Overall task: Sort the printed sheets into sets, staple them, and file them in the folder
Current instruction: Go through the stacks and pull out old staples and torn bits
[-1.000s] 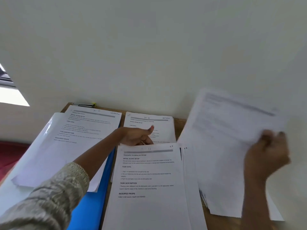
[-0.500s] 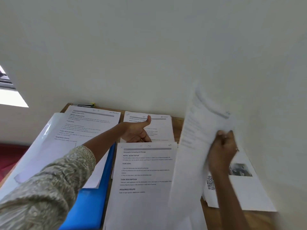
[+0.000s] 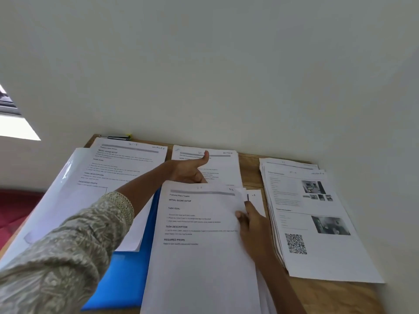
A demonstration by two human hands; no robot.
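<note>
Lowered from mid-air onto centre pile (image 3: 257,201): top sheet (image 3: 204,223), now flat at lower middle, right edge pinched by right hand (image 3: 254,225). Left hand (image 3: 188,173) at pile's upper edge, thumb raised, fingers hidden, grip impossible to tell. Blue folder (image 3: 127,268) at lower left, partly under printed sheets (image 3: 118,168). Top sheet white, with black headings.

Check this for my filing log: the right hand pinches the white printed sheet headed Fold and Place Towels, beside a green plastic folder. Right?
The plastic folder is blue, not green; the head view shows it. The right hand does pinch the white printed sheet headed Fold and Place Towels beside it.
</note>
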